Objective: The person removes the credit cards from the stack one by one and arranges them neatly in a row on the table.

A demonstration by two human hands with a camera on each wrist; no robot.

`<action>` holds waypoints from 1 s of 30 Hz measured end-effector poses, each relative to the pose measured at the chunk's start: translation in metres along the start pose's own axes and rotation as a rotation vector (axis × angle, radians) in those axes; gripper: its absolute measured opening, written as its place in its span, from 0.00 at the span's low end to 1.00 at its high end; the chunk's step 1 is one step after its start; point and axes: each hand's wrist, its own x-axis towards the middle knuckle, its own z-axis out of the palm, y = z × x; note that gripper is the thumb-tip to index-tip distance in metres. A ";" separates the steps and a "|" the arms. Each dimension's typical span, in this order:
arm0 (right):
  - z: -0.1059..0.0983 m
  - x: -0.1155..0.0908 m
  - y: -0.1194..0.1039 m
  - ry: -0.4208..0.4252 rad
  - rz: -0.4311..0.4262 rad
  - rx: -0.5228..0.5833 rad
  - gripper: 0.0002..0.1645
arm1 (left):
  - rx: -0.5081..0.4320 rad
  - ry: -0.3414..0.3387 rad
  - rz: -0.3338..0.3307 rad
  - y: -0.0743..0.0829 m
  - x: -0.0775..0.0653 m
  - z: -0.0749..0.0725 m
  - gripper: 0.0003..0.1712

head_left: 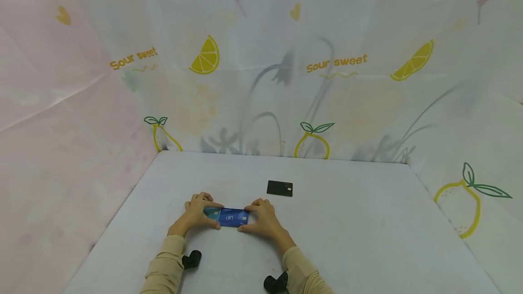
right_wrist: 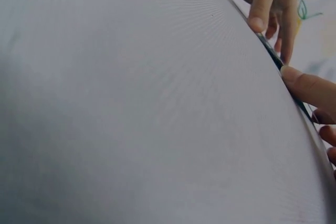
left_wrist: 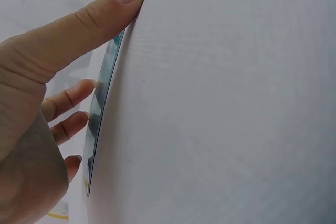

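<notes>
A blue bank card with upside-down "VIP" lettering lies at the front middle of the white table. Its left end meets a teal card in the head view. My left hand pinches the teal card across its width, thumb at the near edge and a finger at the far edge. From the right, my right hand holds the blue card the same way. In the left wrist view the teal card appears almost edge-on beside the thumb, low over the table. My palms hide the teal card's left end.
Behind the hands, slightly right, a black card with a chip lies flat on the white table. Black wrist devices sit at both sleeves. A lemon-printed backdrop rises along the table's back edge and sides.
</notes>
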 end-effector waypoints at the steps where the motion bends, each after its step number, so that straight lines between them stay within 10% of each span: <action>1: 0.000 0.000 0.000 0.001 -0.001 -0.002 0.34 | -0.002 0.001 -0.002 0.000 0.000 0.000 0.33; 30: 0.004 -0.003 0.004 0.037 -0.008 0.040 0.35 | 0.003 0.029 0.020 -0.002 -0.002 0.001 0.29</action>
